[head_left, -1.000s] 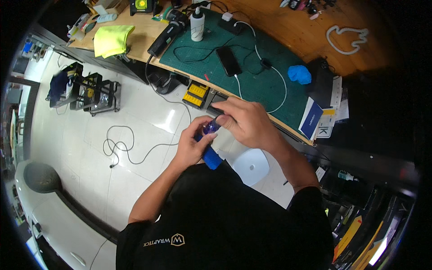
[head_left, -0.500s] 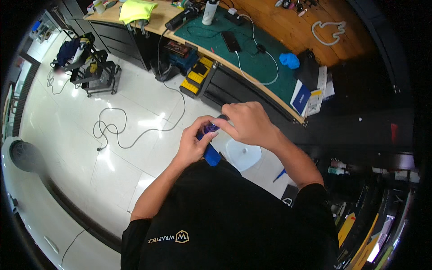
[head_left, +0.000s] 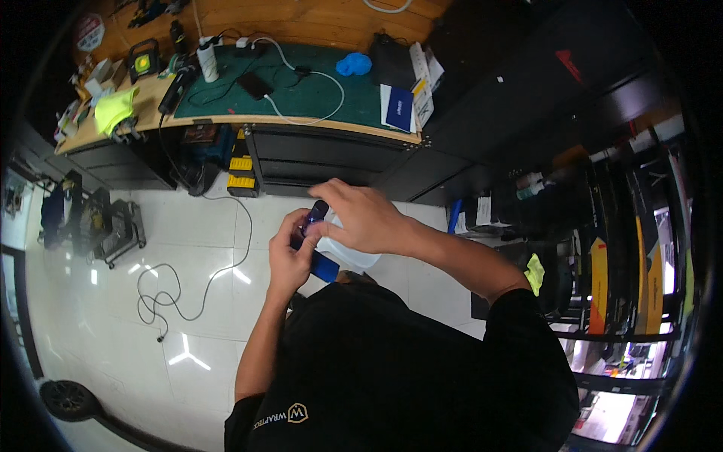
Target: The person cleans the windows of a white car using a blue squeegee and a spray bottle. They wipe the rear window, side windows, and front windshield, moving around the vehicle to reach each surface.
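My left hand (head_left: 288,252) is closed around a small dark purple bottle (head_left: 311,219) with a black cap (head_left: 320,207) pointing up. A blue block (head_left: 324,267) shows just below the same hand, beside the palm; whether the fingers hold it too is hidden. Over the bottle, my right hand (head_left: 361,217) has its thumb against the bottle's side. Its fingers stretch past the cap, with a gap between them and the cap. A white stool-like seat (head_left: 354,255) is partly hidden beneath my hands.
Ahead runs a workbench with a green mat (head_left: 361,102), bearing a phone (head_left: 254,85), white bottle (head_left: 207,62) and blue booklet (head_left: 398,108). A black cable (head_left: 169,300) loops over the floor. A black cart (head_left: 98,218) stands left; shelving with boxes (head_left: 599,286) is at right.
My view has swung to the right, so the bench lies straighter across the front. My right fingers have spread away from the cap, which shows more. The left hand keeps its hold.
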A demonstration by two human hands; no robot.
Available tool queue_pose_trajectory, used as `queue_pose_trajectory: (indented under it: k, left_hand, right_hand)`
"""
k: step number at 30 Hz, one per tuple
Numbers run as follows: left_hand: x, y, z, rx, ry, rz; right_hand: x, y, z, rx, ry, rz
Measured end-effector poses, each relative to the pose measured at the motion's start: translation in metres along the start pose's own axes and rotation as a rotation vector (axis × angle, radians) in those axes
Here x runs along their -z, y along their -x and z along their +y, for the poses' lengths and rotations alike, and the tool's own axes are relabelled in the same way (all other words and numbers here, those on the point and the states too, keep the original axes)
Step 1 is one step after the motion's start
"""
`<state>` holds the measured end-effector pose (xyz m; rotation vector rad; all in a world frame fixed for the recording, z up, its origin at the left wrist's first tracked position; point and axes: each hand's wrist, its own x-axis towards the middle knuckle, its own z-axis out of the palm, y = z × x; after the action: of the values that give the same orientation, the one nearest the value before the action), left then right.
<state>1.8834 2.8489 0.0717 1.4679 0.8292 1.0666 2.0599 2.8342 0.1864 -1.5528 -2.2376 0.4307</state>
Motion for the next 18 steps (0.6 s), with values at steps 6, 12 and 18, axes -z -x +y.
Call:
queue_pose_trajectory:
  k: [6,12,18]
  left_hand:
    - [-0.073,-0.021,-0.007,-0.092,-0.246,-0.145]
    - [-0.196,-0.056,-0.036,-0.183,-0.448,-0.202]
    - [-0.308,-0.072,-0.07,0.44,0.033,-0.614]
  right_hand:
    - [0.01,0.06,0.078,-0.077,-0.115,0.005]
    - [0.027,0.12,0.179,-0.59,-0.404,0.207]
    - [0.07,0.212,0.304,-0.125,-0.285,-0.017]
